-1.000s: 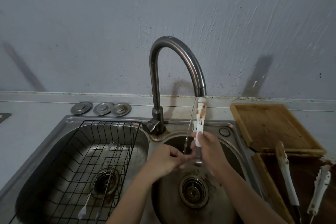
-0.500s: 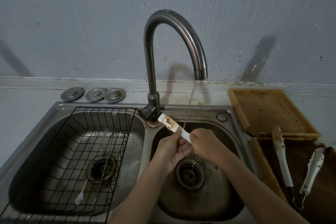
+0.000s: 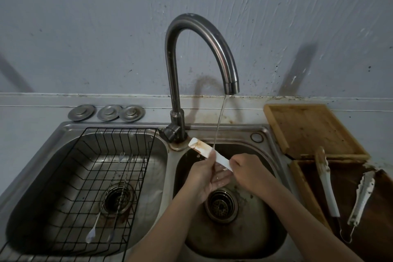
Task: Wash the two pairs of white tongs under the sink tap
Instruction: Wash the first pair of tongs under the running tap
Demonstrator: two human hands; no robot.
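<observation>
Over the right sink basin (image 3: pixel 270 219) I hold a white pair of tongs (image 3: pixel 202 148), stained brown near its tip, which points up and left toward the tap's base. My right hand (image 3: pixel 247 171) grips its lower end. My left hand (image 3: pixel 205 175) wraps its middle, palm up and wet. A thin stream of water from the curved steel tap (image 3: pixel 212 44) lands on the tongs just above my left thumb. A second white pair of tongs (image 3: pixel 340 193) lies spread open on the dark wooden board (image 3: pixel 378 229) at the right.
A black wire rack (image 3: pixel 85 176) sits in the left basin with a fork and skewers (image 3: pixel 114 193) on it. Three metal sink plugs (image 3: pixel 106 112) rest on the counter behind. A light wooden tray (image 3: pixel 308 130) lies right of the sink.
The tongs went from upright under the spout to tilted, tip pointing left. My left hand has closed around their middle. The view shifted, so the tap now sits lower in frame.
</observation>
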